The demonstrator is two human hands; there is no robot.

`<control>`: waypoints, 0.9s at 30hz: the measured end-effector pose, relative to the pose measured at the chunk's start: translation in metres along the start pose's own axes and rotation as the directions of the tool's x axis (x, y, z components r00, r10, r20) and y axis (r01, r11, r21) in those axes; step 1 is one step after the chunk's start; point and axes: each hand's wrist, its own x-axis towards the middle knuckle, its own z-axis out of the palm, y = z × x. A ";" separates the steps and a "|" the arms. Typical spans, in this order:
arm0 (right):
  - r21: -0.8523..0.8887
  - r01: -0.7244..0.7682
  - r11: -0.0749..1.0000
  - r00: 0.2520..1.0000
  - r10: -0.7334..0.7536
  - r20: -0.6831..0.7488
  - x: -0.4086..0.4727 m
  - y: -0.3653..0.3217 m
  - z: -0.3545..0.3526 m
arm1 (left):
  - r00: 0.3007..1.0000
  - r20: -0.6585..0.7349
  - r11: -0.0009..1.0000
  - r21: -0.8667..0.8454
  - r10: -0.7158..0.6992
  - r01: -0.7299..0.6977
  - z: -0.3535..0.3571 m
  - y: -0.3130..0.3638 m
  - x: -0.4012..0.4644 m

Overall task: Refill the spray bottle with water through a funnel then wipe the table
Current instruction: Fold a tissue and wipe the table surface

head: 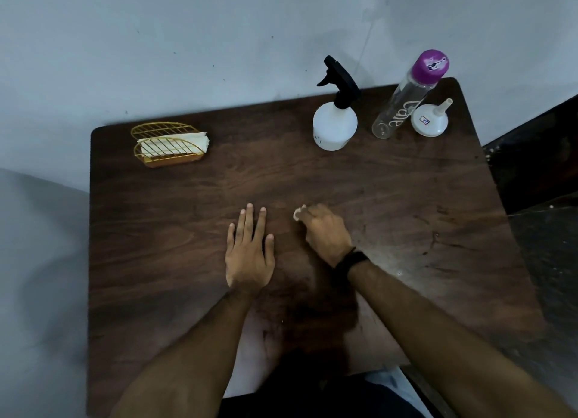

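Observation:
A white spray bottle (335,126) with a black trigger head stands upright at the back of the dark wooden table (175,261). To its right stands a clear water bottle (403,101) with a purple cap, and beside that a white funnel (429,120) rests mouth down. My left hand (250,252) lies flat on the table, fingers apart, holding nothing. Just to its right, my right hand (327,230) is closed on a small white tissue (298,212) pressed against the tabletop; only a bit of it shows past the fingers.
A gold wire napkin holder (169,145) with white tissues sits at the back left of the table. A grey wall runs behind the table. Dark flooring lies past the table's right edge.

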 end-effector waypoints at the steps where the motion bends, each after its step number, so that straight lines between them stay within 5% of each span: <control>1: 0.003 -0.047 0.999 0.999 0.047 -0.006 0.015 0.008 -0.004 | 1.000 0.003 1.000 0.001 -0.001 0.001 0.000 0.000 0.000; 7: -0.038 -0.145 0.989 0.988 0.146 0.050 0.059 0.019 -0.013 | 1.000 -0.004 1.000 -0.006 0.001 -0.001 0.001 -0.001 0.000; 16: 0.095 0.120 0.988 0.978 -0.134 0.158 -0.041 -0.011 0.012 | 1.000 -0.018 1.000 -0.009 0.000 0.000 0.001 0.001 -0.001; 27: 0.069 -0.177 0.982 0.984 0.176 0.018 0.083 0.009 -0.006 | 0.999 -0.037 1.000 -0.004 0.012 -0.012 0.001 0.000 0.000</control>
